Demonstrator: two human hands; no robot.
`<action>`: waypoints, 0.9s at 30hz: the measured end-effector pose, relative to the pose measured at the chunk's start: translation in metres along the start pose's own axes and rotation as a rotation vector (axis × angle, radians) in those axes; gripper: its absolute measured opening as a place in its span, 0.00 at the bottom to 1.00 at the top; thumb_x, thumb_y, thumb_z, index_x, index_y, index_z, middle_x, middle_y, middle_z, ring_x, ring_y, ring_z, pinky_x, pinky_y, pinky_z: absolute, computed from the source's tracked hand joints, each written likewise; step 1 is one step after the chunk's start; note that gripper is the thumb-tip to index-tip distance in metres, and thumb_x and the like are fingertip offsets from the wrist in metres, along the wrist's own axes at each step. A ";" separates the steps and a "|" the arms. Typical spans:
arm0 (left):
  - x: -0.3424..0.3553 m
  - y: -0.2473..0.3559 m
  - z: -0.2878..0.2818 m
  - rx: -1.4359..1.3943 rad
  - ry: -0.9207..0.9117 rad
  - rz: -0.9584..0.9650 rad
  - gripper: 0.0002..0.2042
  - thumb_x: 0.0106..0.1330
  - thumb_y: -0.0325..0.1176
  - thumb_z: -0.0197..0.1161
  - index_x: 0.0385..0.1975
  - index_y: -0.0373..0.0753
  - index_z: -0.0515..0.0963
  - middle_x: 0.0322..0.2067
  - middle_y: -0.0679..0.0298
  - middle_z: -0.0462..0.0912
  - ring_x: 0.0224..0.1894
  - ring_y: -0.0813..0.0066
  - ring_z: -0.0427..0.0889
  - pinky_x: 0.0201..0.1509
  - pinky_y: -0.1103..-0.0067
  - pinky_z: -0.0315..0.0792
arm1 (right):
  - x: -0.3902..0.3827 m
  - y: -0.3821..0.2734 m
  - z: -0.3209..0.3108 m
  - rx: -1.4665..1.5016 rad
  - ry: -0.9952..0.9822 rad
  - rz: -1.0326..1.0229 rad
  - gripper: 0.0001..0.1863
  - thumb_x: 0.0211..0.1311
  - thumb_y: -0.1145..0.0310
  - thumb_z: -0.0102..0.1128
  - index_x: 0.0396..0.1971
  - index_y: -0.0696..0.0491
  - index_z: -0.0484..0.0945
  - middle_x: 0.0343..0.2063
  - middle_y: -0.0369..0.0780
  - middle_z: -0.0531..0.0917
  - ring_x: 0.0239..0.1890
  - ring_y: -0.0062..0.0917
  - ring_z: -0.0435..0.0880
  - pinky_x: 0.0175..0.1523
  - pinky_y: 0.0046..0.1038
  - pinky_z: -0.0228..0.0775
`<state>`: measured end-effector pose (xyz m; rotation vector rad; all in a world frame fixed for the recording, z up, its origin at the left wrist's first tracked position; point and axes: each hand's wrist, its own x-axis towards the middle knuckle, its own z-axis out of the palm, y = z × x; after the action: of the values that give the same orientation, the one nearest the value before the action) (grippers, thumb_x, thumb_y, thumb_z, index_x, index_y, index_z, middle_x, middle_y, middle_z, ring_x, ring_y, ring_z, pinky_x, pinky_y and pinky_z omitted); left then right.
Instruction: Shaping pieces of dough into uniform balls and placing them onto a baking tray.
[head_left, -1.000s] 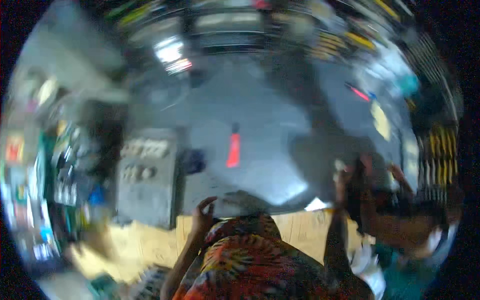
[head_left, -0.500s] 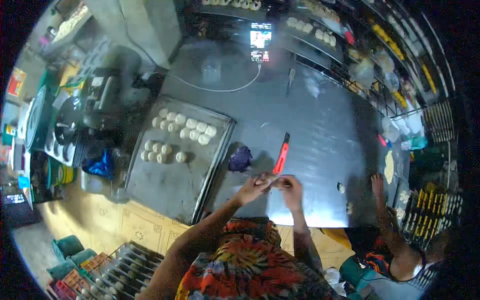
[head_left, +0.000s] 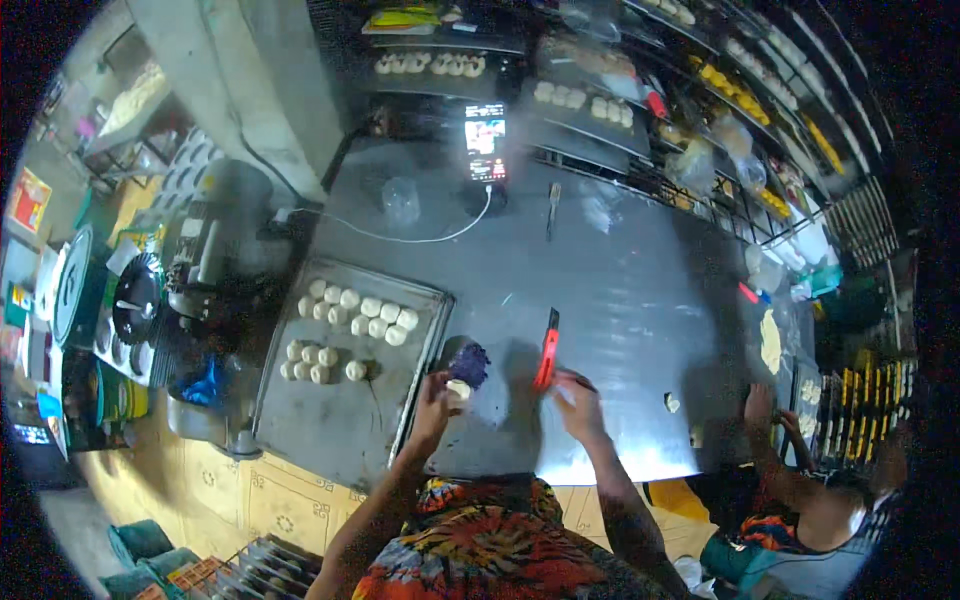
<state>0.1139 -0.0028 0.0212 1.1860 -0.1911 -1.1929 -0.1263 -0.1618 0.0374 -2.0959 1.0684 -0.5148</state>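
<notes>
My left hand (head_left: 432, 415) is closed around a small pale piece of dough (head_left: 458, 390), right beside a crumbly dark purple mound (head_left: 468, 366) on the dark tabletop. My right hand (head_left: 580, 405) is slightly blurred, its thumb and fingers apart, with nothing visible between them. Near its fingertips is the lower end of a red-handled tool (head_left: 547, 360) with a dark tip, which looks like a utility knife. To the left, a metal tray (head_left: 335, 420) carries several round white dough balls (head_left: 368, 312) in rows.
A lit phone (head_left: 486, 143) on a white cable (head_left: 430, 240) stands at the far side, near a fork-like utensil (head_left: 553, 208). Another person's hand (head_left: 760, 402) is at the right edge, near a flat dough strip (head_left: 770, 342). Racks with trays (head_left: 590, 118) stand behind.
My hands have parted from each other. The left one has gone left to the purple mound with the dough; the right stays by the red tool. The whole view has shifted.
</notes>
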 end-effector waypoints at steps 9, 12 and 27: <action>-0.030 -0.040 0.016 0.076 0.077 0.099 0.11 0.65 0.28 0.64 0.47 0.38 0.77 0.37 0.63 0.84 0.34 0.78 0.81 0.37 0.82 0.76 | 0.086 0.003 0.098 -0.019 -0.296 -0.357 0.19 0.66 0.75 0.55 0.56 0.56 0.78 0.57 0.39 0.80 0.55 0.37 0.78 0.59 0.32 0.69; -0.018 -0.039 0.013 0.068 0.065 0.085 0.11 0.65 0.27 0.65 0.46 0.36 0.78 0.37 0.63 0.84 0.34 0.78 0.81 0.37 0.82 0.76 | 0.091 0.005 0.100 0.011 -0.211 -0.506 0.18 0.65 0.75 0.55 0.54 0.56 0.80 0.55 0.39 0.80 0.53 0.36 0.78 0.57 0.31 0.70; 0.066 -0.048 0.000 0.056 -0.062 0.104 0.11 0.62 0.25 0.69 0.44 0.30 0.81 0.37 0.61 0.86 0.35 0.79 0.82 0.41 0.84 0.76 | 0.088 0.007 0.112 -0.105 -0.176 -0.580 0.15 0.58 0.72 0.58 0.45 0.58 0.80 0.40 0.40 0.80 0.40 0.36 0.77 0.49 0.32 0.70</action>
<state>0.1125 -0.0497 -0.0454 1.1746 -0.3308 -1.1397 -0.0094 -0.1894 -0.0399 -2.4908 0.3812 -0.5382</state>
